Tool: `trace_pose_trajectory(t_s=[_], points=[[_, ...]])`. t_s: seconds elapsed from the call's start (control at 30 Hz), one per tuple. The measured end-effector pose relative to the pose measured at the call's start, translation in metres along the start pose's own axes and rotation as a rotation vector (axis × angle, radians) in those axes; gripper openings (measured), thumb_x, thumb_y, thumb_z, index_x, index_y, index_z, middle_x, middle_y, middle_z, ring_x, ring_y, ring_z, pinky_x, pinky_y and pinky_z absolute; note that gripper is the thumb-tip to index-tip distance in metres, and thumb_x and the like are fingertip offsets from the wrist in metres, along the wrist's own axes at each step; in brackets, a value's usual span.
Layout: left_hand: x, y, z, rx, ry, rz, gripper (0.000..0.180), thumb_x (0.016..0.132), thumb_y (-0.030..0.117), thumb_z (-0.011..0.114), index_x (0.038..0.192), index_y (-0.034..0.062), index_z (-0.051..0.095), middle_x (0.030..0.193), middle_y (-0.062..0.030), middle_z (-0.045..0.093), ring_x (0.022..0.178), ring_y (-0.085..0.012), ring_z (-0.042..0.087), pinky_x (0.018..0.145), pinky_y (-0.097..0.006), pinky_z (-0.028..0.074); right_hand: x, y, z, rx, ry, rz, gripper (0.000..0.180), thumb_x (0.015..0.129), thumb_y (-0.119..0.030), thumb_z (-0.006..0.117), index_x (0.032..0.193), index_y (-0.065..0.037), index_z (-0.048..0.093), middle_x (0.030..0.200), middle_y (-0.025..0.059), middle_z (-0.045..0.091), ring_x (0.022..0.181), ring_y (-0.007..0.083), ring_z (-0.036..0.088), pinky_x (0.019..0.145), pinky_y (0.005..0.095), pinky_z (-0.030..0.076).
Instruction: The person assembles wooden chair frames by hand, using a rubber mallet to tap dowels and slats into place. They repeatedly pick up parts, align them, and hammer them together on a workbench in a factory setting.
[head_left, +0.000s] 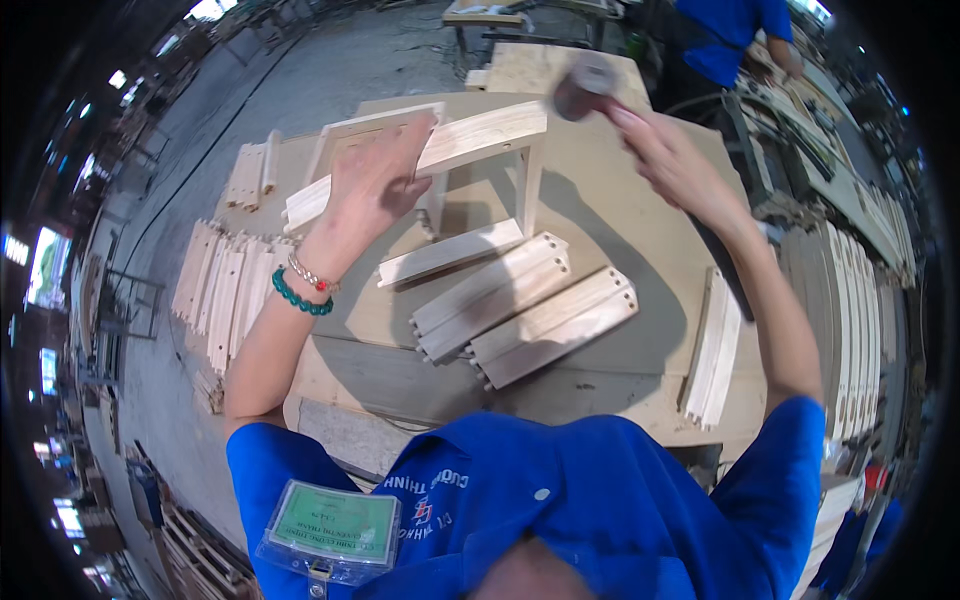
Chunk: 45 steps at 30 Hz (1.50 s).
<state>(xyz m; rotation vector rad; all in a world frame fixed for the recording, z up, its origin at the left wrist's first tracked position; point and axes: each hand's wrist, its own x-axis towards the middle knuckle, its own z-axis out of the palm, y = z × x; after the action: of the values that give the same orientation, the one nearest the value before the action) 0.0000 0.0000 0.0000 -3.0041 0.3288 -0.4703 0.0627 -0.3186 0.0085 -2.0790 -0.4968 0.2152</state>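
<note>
A wooden frame of pale rails and legs stands on the worktable. My left hand is on its near top rail, the fingers over the far side and the thumb on the near side. Raised to the right of the frame, my right hand is closed round the reddish handle of a mallet. The mallet's dark, blurred head hangs in the air just beyond the rail's right end, apart from it. A loose wooden rail lies under the frame's near side.
Two groups of pegged wooden slats lie nearest me. More slats are piled at the left edge, and others lie at the right. A co-worker in blue stands at the far right, near stacked boards.
</note>
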Motion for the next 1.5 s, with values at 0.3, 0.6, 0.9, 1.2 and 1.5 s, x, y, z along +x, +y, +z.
trace_pose_trajectory(t_s=[0.3,0.6,0.9,1.2,1.5], points=[[-0.004,-0.238,0.023,-0.128,0.043,-0.694,0.036,0.085,0.039,0.061,0.103,0.0079,0.065,0.074,-0.01,0.068,0.061,-0.0246,0.066,0.056,-0.037,0.052,-0.113,0.031,0.009,0.308,0.298,0.267,0.034,0.099,-0.041,0.041,0.087,-0.01,0.049,0.057,-0.0087,0.035,0.041,-0.0005,0.029,0.035,0.0176,0.021],[0.035,-0.325,0.158,-0.38,-0.097,-0.906,0.052,0.076,0.044,0.067,0.097,-0.0039,0.067,0.088,-0.0194,0.068,0.076,-0.0295,0.068,0.074,-0.037,0.053,-0.189,0.09,0.065,0.484,0.357,0.67,0.041,0.095,-0.051,0.044,0.088,-0.011,0.047,0.054,-0.0052,0.035,0.036,0.0045,0.031,0.03,0.0211,0.027],[0.01,-0.308,0.181,-0.277,-0.074,-0.901,0.052,0.071,0.04,0.071,0.102,-0.0004,0.066,0.103,-0.0193,0.066,0.096,-0.0332,0.064,0.082,-0.042,0.05,-0.204,0.095,0.096,0.499,0.424,0.858,0.039,0.094,-0.05,0.046,0.087,-0.011,0.048,0.051,-0.0046,0.031,0.035,0.0059,0.03,0.029,0.0219,0.025],[-0.173,-0.181,0.15,0.022,0.542,-0.659,0.025,0.074,0.016,0.066,0.099,0.0094,0.063,0.093,-0.0124,0.064,0.09,-0.0302,0.059,0.077,-0.043,0.047,-0.203,0.081,0.117,0.47,0.412,0.816,0.038,0.095,-0.047,0.047,0.088,-0.009,0.047,0.051,-0.0035,0.032,0.035,0.0058,0.031,0.029,0.0206,0.024],[-0.275,-0.214,0.097,0.026,-0.094,-1.013,0.045,0.072,0.042,0.068,0.099,0.0065,0.068,0.087,-0.0168,0.068,0.086,-0.032,0.065,0.076,-0.041,0.05,-0.197,0.095,0.107,0.478,0.283,0.742,0.037,0.096,-0.046,0.046,0.089,-0.009,0.047,0.05,-0.0038,0.033,0.034,0.0058,0.031,0.029,0.0207,0.026]])
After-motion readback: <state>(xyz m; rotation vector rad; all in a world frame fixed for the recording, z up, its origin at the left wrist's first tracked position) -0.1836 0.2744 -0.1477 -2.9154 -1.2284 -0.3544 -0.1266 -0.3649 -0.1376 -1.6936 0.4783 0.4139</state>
